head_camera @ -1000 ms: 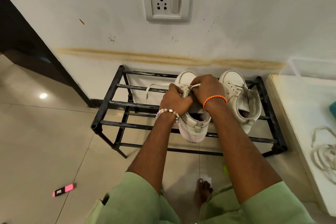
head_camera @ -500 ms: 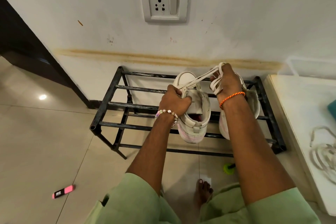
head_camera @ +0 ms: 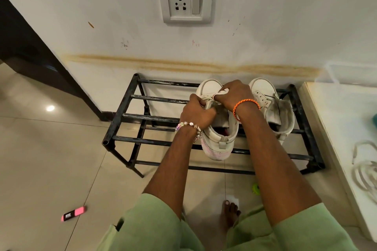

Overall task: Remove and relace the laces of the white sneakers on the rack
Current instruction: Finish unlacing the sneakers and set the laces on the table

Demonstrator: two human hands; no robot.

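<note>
Two white sneakers stand on a black metal rack (head_camera: 126, 116) against the wall. My left hand (head_camera: 196, 111) grips the left sneaker (head_camera: 219, 138) at its lacing, fingers curled around the upper. My right hand (head_camera: 233, 93) hovers over the same shoe's front and pinches a bunched white lace (head_camera: 222, 93). The right sneaker (head_camera: 271, 106) stands beside it with bare eyelets and its tongue open. Both hands hide most of the left shoe's eyelets.
A loose white lace (head_camera: 365, 171) lies on the white ledge (head_camera: 334, 128) at the right. On the tiled floor lie a pink and black object (head_camera: 73, 213) and a small green thing (head_camera: 255, 189). My bare foot (head_camera: 230, 213) is under the rack's front.
My right hand had pulled the lace up and right, away from the shoe; now it is back down at the left sneaker's front with the lace bunched. My left hand stayed on the shoe.
</note>
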